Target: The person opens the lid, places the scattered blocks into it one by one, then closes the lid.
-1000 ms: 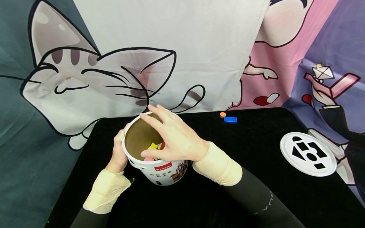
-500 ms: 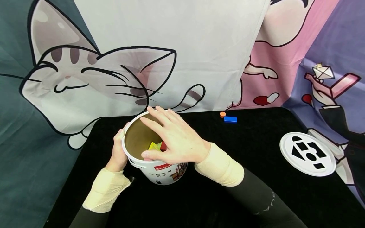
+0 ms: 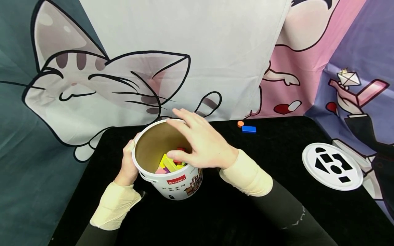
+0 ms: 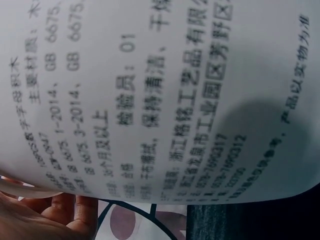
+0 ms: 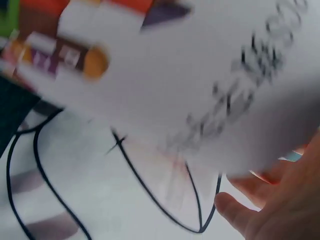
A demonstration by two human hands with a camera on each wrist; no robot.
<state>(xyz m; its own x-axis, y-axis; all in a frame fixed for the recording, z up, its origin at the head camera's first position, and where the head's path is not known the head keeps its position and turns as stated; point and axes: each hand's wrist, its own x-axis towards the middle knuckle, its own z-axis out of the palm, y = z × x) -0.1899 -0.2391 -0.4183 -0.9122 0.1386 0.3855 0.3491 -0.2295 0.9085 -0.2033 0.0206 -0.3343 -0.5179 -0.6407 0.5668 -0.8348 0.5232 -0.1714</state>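
Observation:
A white bucket (image 3: 181,192) with printed pictures and characters stands on the black table. Inside it lie colored blocks (image 3: 169,164), yellow, red, pink and purple among them. My left hand (image 3: 127,167) grips the bucket's left side near the rim; the left wrist view shows its fingers (image 4: 85,212) at the rim, beside the printed wall. Over the right part of the opening, my right hand (image 3: 204,141) has its fingers extended and spread, holding nothing visible, and covers part of the rim. The right wrist view has the right hand (image 5: 285,205) beside the bucket wall.
At the table's back edge lie a blue block (image 3: 248,129) and a small orange round piece (image 3: 240,124). A white round lid (image 3: 311,157) with black shaped holes rests at the right. Behind the table hangs a cartoon cloth (image 3: 215,61).
My right hand has moved right and slightly up from over the bucket's opening, uncovering more of the blocks. The left hand and the bucket have stayed put.

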